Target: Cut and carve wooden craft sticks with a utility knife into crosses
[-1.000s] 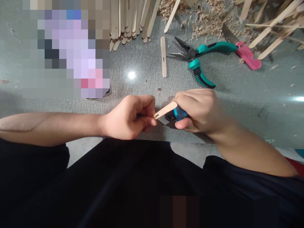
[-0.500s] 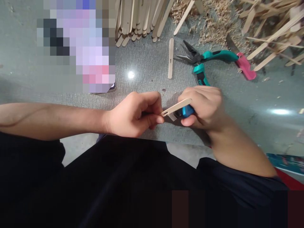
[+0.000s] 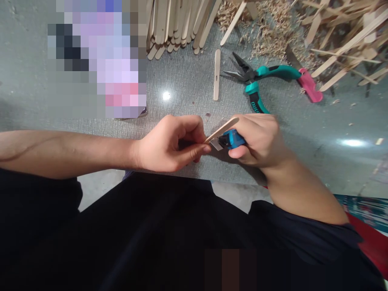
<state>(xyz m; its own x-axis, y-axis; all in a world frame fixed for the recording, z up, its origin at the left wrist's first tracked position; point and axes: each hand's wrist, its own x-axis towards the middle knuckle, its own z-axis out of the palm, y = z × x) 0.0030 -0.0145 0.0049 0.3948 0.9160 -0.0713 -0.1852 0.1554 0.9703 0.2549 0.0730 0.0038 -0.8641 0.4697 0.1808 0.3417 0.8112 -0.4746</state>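
My left hand (image 3: 171, 143) is closed in a pinch on the near end of a flat wooden stick (image 3: 222, 128). The stick slants up to the right, over my right hand. My right hand (image 3: 257, 139) is wrapped round a blue-handled utility knife (image 3: 232, 139). Its short grey blade (image 3: 216, 144) sits against the underside of the stick, close to my left thumb. Both hands hover just above the grey table (image 3: 318, 121), near its front edge.
Teal-handled long-nose pliers (image 3: 257, 79) lie open behind my right hand, beside a pink-handled tool (image 3: 309, 85). A single slotted stick (image 3: 217, 74) lies nearby. A stack of sticks (image 3: 176, 24) and loose sticks with shavings (image 3: 303, 28) fill the back. A blurred patch covers the left.
The stick's far end has tipped up more steeply over my right hand, and the knife blade has slid slightly along it. The view shifted a little.
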